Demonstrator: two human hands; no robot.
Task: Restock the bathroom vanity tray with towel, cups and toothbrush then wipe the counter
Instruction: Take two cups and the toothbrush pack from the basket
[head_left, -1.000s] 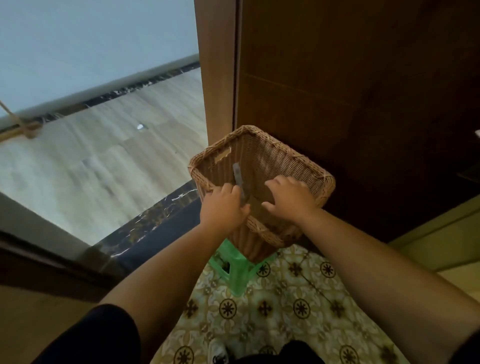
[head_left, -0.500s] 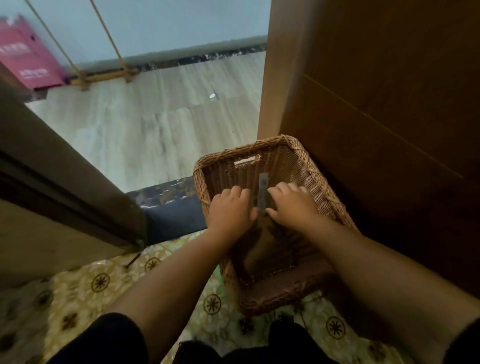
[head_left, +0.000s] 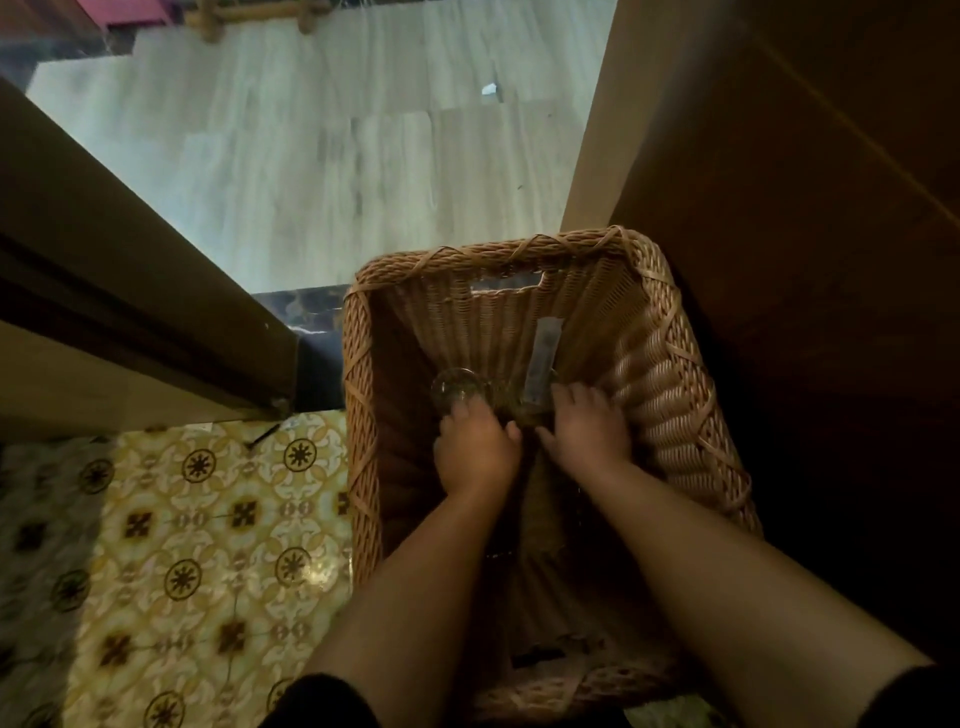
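Observation:
A brown wicker basket (head_left: 670, 374) stands below me on the floor, and both my hands reach down into it. My left hand (head_left: 475, 452) curls its fingers over a clear glass cup (head_left: 454, 387) near the basket's left wall. My right hand (head_left: 589, 434) closes around a second, darker glass cup (head_left: 519, 408) just beside it. A long wrapped toothbrush packet (head_left: 543, 353) stands upright out of that cup, leaning against the far wall. The basket's bottom is dark, and no towel shows.
A dark wooden door or panel (head_left: 805, 208) rises close on the right of the basket. A door frame (head_left: 130, 291) slants on the left. Patterned yellow tiles (head_left: 197, 545) lie under me, with a black stone threshold (head_left: 306, 312) and pale wood floor (head_left: 363, 156) beyond.
My view has tipped down and closer over the basket. Both hands have sunk deeper inside, and the clear glass cup under my left hand now shows.

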